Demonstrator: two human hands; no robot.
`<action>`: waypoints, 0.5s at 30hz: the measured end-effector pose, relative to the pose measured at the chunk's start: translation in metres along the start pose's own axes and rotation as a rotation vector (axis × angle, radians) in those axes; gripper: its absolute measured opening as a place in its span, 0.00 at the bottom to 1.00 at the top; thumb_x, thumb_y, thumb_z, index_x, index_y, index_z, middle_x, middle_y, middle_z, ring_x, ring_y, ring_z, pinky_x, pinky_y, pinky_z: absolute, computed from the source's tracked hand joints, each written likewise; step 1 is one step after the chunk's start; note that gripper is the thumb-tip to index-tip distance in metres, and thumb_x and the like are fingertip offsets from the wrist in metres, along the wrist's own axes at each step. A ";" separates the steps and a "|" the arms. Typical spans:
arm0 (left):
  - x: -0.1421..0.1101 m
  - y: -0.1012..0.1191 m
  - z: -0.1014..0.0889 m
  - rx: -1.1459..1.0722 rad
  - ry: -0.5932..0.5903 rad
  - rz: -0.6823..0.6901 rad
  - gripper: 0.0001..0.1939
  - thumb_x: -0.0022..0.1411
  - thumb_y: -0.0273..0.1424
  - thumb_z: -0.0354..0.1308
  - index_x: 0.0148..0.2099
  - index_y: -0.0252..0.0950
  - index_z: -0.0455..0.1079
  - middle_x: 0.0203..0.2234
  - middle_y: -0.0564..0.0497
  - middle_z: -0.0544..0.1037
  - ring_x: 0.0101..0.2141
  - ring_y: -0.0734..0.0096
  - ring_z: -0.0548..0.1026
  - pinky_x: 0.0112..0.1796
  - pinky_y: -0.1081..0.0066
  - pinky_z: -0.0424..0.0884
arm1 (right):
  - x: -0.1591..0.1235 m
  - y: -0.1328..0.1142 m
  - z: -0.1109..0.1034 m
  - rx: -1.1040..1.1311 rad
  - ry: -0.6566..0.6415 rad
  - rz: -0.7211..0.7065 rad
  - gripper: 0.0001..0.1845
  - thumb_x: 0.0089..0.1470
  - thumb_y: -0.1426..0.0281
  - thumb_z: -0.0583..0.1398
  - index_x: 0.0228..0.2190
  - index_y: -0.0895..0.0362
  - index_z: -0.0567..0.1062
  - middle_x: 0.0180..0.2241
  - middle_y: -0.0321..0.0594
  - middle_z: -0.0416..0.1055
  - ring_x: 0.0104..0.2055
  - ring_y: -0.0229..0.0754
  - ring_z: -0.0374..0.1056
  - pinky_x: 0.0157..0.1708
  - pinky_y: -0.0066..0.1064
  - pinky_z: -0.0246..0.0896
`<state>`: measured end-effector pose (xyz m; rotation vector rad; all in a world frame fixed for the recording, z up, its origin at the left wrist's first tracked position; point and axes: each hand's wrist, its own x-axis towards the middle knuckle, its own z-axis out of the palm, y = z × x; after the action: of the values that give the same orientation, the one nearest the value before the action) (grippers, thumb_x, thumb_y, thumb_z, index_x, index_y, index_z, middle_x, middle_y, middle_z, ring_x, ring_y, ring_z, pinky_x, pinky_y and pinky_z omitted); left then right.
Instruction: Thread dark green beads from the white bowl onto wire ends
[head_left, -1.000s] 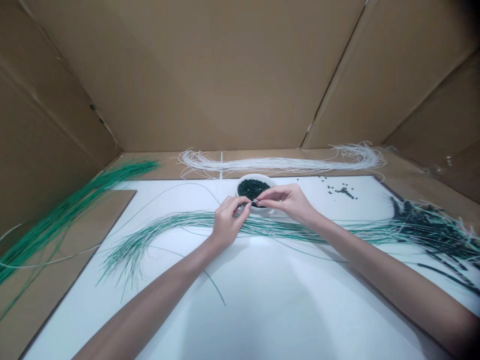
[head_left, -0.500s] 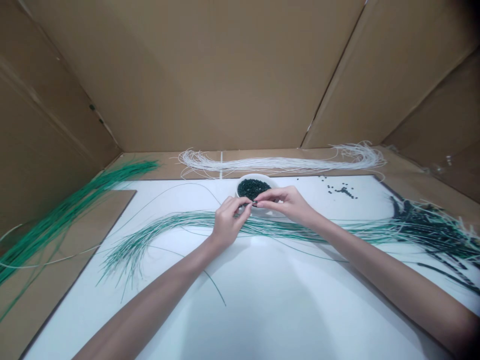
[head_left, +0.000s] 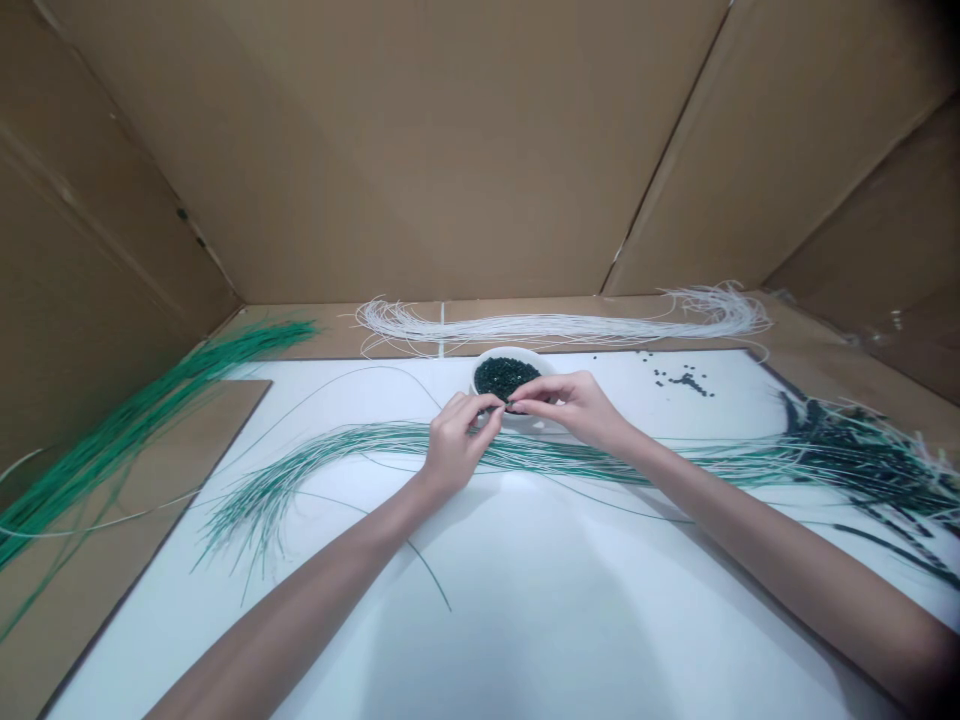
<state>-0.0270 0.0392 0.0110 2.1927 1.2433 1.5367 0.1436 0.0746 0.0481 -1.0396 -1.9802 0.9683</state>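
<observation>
Over the front rim of a white bowl [head_left: 541,357] filled with small dark green beads [head_left: 506,377], my two hands meet fingertip to fingertip. My left hand [head_left: 456,440] is closed in a pinch. A thin green strand [head_left: 382,369] curves across the table and runs in behind its fingers. Coming from the other side, my right hand [head_left: 577,405] pinches a tiny dark piece that looks like a bead, mostly hidden by the fingertips. Beneath both hands lies a long bundle of green and white strands [head_left: 360,440], its right end covered in dark beads [head_left: 855,455].
A bundle of white strands [head_left: 562,328] stretches along the back on cardboard. Green strands [head_left: 150,420] lie at the left. Loose dark beads [head_left: 690,382] are scattered at the back right of the white board [head_left: 487,600]. Cardboard walls [head_left: 450,150] enclose the back and sides.
Hardly anything differs. Both hands stay pinched together at the bowl's front rim, with only a slight shift at the fingertips.
</observation>
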 end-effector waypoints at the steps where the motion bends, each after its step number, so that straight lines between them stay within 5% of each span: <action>1: 0.000 0.000 0.000 0.000 0.001 -0.001 0.05 0.57 0.28 0.51 0.35 0.35 0.67 0.25 0.53 0.71 0.24 0.78 0.63 0.28 0.78 0.61 | 0.000 0.000 0.000 -0.003 0.000 -0.004 0.12 0.43 0.64 0.60 0.28 0.58 0.77 0.26 0.39 0.75 0.26 0.38 0.67 0.25 0.28 0.62; 15: 0.000 0.000 0.000 0.001 -0.037 -0.039 0.06 0.58 0.29 0.51 0.35 0.35 0.68 0.24 0.53 0.71 0.24 0.78 0.63 0.28 0.77 0.62 | 0.000 0.001 0.002 -0.024 0.018 -0.058 0.10 0.44 0.65 0.60 0.27 0.58 0.76 0.26 0.38 0.74 0.26 0.37 0.68 0.27 0.27 0.63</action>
<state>-0.0270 0.0390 0.0117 2.1733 1.2683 1.4750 0.1420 0.0741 0.0462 -0.9959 -2.0003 0.9028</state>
